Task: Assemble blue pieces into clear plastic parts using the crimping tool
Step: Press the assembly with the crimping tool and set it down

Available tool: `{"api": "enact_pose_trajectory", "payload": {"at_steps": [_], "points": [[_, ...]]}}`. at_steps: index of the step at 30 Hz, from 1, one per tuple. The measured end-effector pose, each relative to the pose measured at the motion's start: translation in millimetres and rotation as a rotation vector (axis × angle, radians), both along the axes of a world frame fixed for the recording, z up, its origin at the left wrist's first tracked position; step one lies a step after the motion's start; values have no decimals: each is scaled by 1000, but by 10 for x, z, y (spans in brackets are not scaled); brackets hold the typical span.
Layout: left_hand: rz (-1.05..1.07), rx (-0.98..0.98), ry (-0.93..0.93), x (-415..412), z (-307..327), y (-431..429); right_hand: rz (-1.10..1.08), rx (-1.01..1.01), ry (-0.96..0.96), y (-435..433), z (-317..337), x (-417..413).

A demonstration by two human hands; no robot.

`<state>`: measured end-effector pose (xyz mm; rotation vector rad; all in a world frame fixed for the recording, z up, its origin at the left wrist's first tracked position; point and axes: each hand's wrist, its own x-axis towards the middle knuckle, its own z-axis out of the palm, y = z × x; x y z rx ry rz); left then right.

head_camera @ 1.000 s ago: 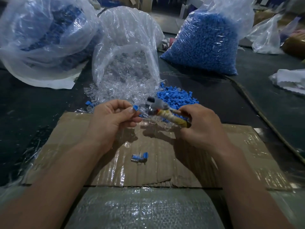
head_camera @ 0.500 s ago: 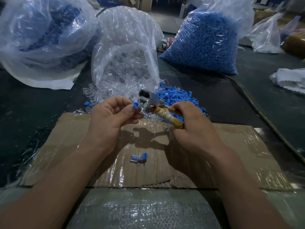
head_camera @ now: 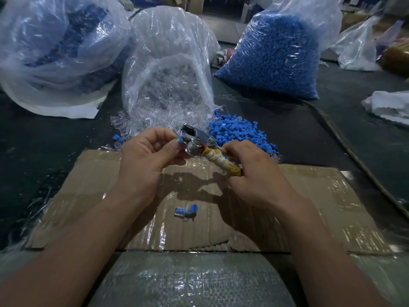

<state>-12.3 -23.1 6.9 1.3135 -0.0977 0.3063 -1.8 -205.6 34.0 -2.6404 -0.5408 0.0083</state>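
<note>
My left hand (head_camera: 147, 156) pinches a small blue piece (head_camera: 181, 140) seated in a clear part, holding it against the metal head of the crimping tool (head_camera: 194, 141). My right hand (head_camera: 254, 171) grips the tool's tape-wrapped handle (head_camera: 221, 161). One assembled blue-and-clear part (head_camera: 186, 212) lies on the cardboard sheet (head_camera: 88, 185) below my hands. A loose heap of blue pieces (head_camera: 239, 134) sits just behind the tool. Clear parts spill from an open plastic bag (head_camera: 168, 80) behind my left hand.
A full bag of blue pieces (head_camera: 276, 52) stands at the back right. A large bag (head_camera: 55, 52) lies at the back left. More plastic bags (head_camera: 358, 45) and white cloth (head_camera: 389, 105) are at the right. A cord (head_camera: 345, 147) runs along the dark table.
The tool's head has swung up and left, closer to the blue piece in my left hand. Both hands have drifted slightly away from me.
</note>
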Motion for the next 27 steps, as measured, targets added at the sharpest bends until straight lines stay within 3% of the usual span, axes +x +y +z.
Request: {"api": "enact_pose_trajectory", "payload": {"at_steps": [27], "points": [[83,96,12,-12,-11,33,-23,87,-44,29,-60,18]]}}
